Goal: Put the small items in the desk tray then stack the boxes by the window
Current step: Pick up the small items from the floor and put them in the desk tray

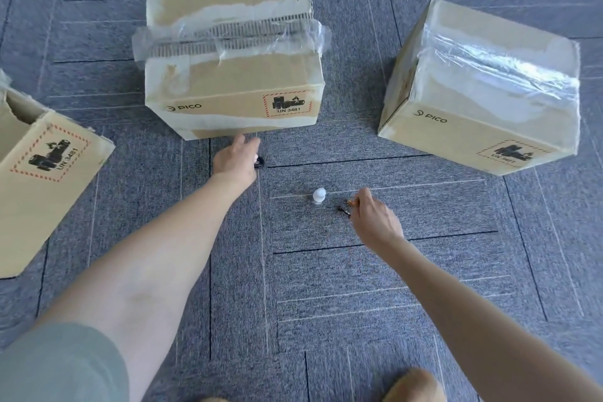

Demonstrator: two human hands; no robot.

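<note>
Three cardboard boxes stand on the grey carpet: one at the left edge (45, 170), one in the middle (228, 68) with torn tape on top, one at the right (483, 88). My left hand (236, 160) reaches down in front of the middle box, its fingers closed around a small black ring-shaped item (259, 162) at the carpet. My right hand (375, 219) is on the carpet further right, its fingertips pinching a small orange item (351, 202), with a small dark item (344, 209) just beside it. A small white bottle (318, 196) stands upright to its left.
Grey carpet tiles with dark seams (326, 303) cover the whole floor. My knee (414, 385) shows at the bottom edge. Open carpet lies between the middle and right boxes.
</note>
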